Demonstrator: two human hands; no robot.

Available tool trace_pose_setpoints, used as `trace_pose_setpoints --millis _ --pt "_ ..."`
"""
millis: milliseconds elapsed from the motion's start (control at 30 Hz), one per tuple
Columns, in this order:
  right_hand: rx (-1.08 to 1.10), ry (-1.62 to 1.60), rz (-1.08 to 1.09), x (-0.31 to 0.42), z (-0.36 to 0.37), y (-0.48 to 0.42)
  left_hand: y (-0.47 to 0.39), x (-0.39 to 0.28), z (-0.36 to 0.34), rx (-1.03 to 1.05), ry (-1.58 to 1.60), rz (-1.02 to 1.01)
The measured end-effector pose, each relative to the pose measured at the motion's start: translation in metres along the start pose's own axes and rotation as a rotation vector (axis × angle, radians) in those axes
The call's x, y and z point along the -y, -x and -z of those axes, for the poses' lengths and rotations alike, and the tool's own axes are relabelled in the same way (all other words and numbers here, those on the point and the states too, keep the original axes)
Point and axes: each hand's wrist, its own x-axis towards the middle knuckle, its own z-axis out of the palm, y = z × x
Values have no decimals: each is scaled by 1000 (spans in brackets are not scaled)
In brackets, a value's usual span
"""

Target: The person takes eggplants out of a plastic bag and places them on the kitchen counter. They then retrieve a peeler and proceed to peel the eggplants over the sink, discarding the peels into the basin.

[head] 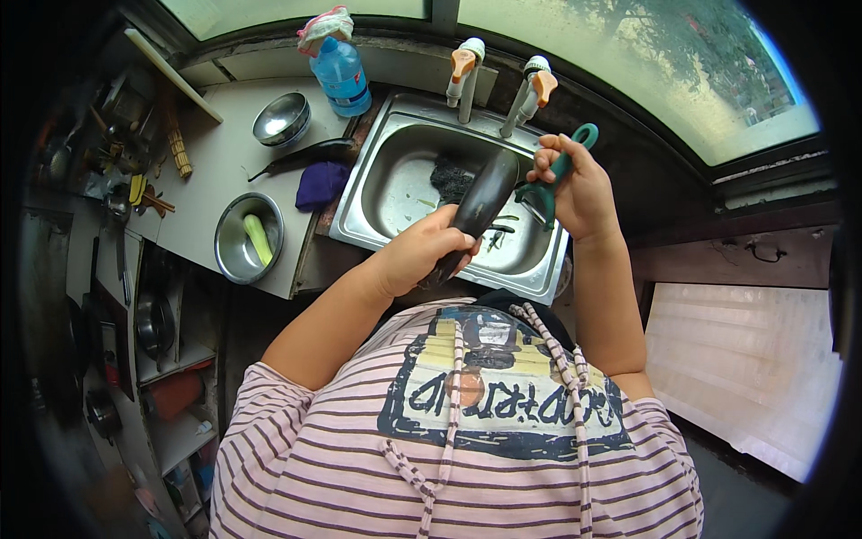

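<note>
My left hand (431, 246) grips a dark purple eggplant (486, 192) near its stem end, and its rounded end tilts up over the stainless-steel sink (390, 202). To the right, my right hand (576, 185) holds a green vegetable peeler (562, 165) by its handle, with the blade end pointing down, a little apart from the eggplant. Dark strips of peel (500, 232) and a few pale green scraps lie in the basin. A dark mesh clump (451, 178) sits there too, partly hidden behind the eggplant. On the counter at left, a peeled pale green eggplant (257, 239) rests inside a steel bowl (221, 246).
Another dark eggplant (303, 156) lies beside a purple cloth (323, 185) at the sink's left. Stacked bowls (283, 120) and a blue plastic jug (341, 79) stand behind them. Two taps with orange handles (462, 64) rise at the sink's back edge. A window (626, 74) lies beyond.
</note>
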Motion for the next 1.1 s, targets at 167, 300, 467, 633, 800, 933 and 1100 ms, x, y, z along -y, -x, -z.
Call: trace_pose_setpoints --millis 167,300,467,633,800,933,1100 --pt "-101 -197 16 3 1 3 -10 27 17 10 537 -16" --pt "184 -220 -52 -7 5 14 -14 30 14 0 652 -30" --pt "331 -56 -156 -23 -16 31 -15 28 9 -148 737 -51" --pt "407 46 -163 -34 -23 34 -15 32 10 -174 694 -48" --pt "365 73 -224 -42 -25 29 -15 37 3 -153 729 -73" --pt "318 116 -226 -47 -23 25 -15 47 5 -195 719 -66" --pt "278 58 -236 -57 -20 20 -14 50 6 -240 711 -66"
